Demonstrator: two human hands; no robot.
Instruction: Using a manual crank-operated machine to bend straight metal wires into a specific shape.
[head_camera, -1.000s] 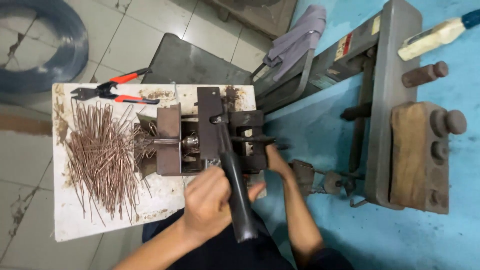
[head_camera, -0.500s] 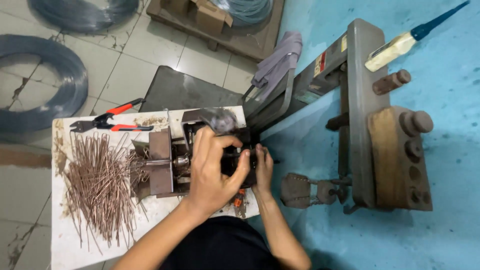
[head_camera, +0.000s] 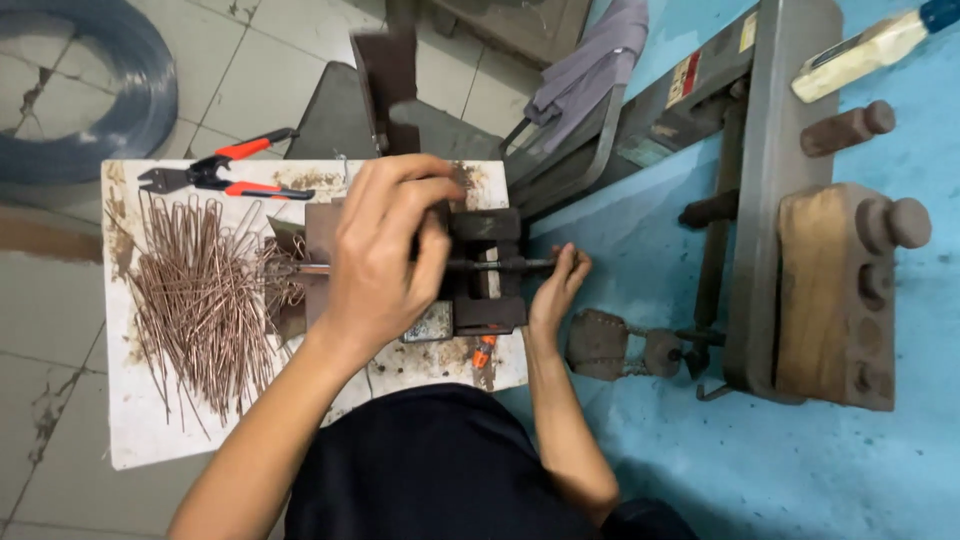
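A dark metal bending jig sits on a stained white board. My left hand is closed around the jig's dark lever, which now stands up and points away from me. My right hand pinches the end of a thin rod sticking out of the jig's right side. A pile of bent copper-coloured wire pieces lies on the board left of the jig.
Red-handled pliers lie at the board's far left corner. A coil of grey wire rests on the tiled floor. To the right, a grey steel frame and a wooden block with pegs stand on a blue surface.
The lever was pulled down toward me a second ago; my left hand has swung it up and away over the jig. My right hand stays at the rod's end.
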